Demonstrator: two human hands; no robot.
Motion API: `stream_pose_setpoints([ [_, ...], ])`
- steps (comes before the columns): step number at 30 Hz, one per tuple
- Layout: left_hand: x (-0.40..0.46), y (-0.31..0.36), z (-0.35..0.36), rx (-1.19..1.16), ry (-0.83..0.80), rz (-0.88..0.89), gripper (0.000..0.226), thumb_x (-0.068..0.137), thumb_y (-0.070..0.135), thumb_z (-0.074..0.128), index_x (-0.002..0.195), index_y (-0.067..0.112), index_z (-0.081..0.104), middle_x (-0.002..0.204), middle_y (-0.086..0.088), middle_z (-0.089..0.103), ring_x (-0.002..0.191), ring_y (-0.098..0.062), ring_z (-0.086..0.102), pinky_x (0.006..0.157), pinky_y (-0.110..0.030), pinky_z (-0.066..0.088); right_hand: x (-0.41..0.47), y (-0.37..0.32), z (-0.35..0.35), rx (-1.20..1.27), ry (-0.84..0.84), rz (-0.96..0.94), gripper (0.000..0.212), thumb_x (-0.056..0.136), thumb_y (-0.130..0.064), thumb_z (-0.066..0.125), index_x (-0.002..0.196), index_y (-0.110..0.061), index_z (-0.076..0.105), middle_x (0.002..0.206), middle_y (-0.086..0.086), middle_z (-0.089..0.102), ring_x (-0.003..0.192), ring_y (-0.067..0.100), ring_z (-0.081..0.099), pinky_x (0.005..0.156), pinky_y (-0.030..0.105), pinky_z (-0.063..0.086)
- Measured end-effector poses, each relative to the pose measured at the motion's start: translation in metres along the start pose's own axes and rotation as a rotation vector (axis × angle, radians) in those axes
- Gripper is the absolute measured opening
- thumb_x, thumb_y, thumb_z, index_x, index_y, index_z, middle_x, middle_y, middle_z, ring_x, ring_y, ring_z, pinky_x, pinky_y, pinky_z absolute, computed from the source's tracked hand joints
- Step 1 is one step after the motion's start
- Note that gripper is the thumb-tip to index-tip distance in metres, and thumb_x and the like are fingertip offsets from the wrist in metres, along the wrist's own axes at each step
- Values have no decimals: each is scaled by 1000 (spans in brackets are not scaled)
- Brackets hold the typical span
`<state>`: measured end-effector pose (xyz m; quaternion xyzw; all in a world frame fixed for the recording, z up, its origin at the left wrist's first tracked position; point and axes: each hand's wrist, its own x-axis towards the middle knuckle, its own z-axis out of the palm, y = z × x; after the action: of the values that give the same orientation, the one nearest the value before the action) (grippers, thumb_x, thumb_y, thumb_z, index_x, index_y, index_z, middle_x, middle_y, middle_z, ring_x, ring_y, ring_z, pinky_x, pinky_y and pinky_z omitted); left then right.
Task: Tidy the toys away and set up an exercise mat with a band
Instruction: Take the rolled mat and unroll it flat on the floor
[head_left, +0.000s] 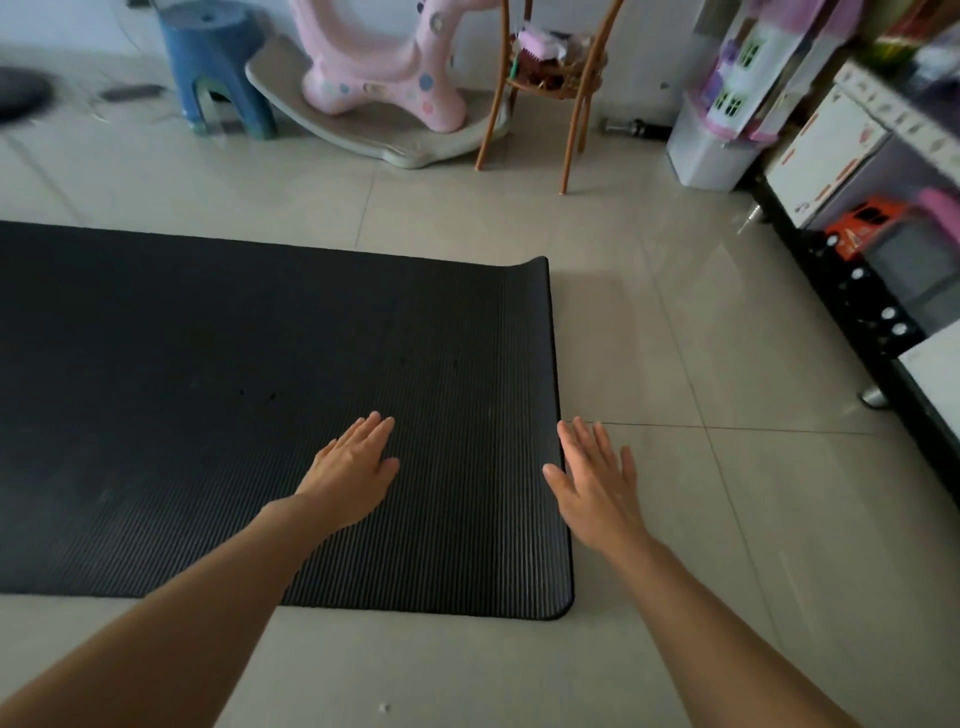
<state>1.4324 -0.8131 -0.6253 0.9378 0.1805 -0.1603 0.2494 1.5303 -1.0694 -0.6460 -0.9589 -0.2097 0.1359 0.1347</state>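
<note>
Head view is showing the mat (260, 415) lying unrolled on the floor (675, 519), far corner curling up. Left hand (353, 473) is resting flat on it, right hand (597, 483) spreading empty beside its edge. Pressing outward toward that curl should flatten it.

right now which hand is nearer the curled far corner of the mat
Right. The right hand hangs open over the exercise mat's right edge, directly below the curled corner. The left hand lies open further in on the mat, away from that edge.
</note>
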Motion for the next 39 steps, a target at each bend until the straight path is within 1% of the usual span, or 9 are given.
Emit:
stream_pose_setpoints([
  [5,-58,45,-104,-36,32,-47,56,98,27,35,148,16,11,158,-3,8,145,-17,6,116,-36,10,-27,-50,-111,48,27,-36,55,99,-39,31,149,-23,14,158,-3,7,145,13,-1,115,38,-5],
  [12,-155,120,-255,-99,116,-63,55,98,26,38,148,17,15,157,-3,14,144,-20,13,114,-36,16,-85,-118,-282,65,31,-79,55,99,-38,32,148,-22,15,157,-1,11,145,15,4,115,39,0],
  [18,-225,160,-341,-132,181,-44,54,98,27,39,147,17,20,154,-3,23,141,-20,22,112,-36,23,-129,-166,-383,161,60,-130,54,98,-36,36,148,-21,20,156,0,17,143,13,13,115,36,5],
  [22,-253,164,-372,-160,217,-82,52,97,27,39,146,18,23,150,-4,32,136,-22,33,106,-34,30,-146,-184,-422,173,85,-144,54,97,-35,39,147,-20,23,156,3,19,143,15,18,114,36,9],
  [27,-276,161,-398,-187,243,-109,52,97,27,41,145,18,25,148,-7,35,134,-26,36,105,-37,32,-156,-191,-456,137,149,-144,54,97,-33,42,146,-16,27,154,6,24,142,18,22,113,34,17],
  [31,-290,156,-414,-202,268,-101,50,96,29,41,144,20,29,145,-7,40,117,-31,52,96,-38,42,-168,-201,-469,138,161,-124,55,97,-35,41,146,-19,25,155,5,21,142,18,20,115,37,16],
  [33,-292,154,-419,-200,278,-90,49,96,29,41,143,20,30,145,-7,40,122,-28,48,96,-35,40,-173,-207,-472,140,172,-124,55,96,-35,42,146,-18,26,155,5,21,142,19,21,115,38,17],
  [35,-294,153,-422,-212,285,-79,48,96,29,42,142,20,32,144,-7,41,123,-25,47,93,-31,39,-176,-212,-474,142,177,-129,55,96,-34,43,146,-18,26,155,5,21,142,18,21,115,37,17],
  [39,-294,154,-425,-227,275,-52,47,96,28,43,141,19,35,143,-7,44,126,-24,45,98,-33,37,-181,-216,-477,173,166,-131,55,97,-34,42,147,-20,24,156,3,19,142,18,20,115,35,19],
])
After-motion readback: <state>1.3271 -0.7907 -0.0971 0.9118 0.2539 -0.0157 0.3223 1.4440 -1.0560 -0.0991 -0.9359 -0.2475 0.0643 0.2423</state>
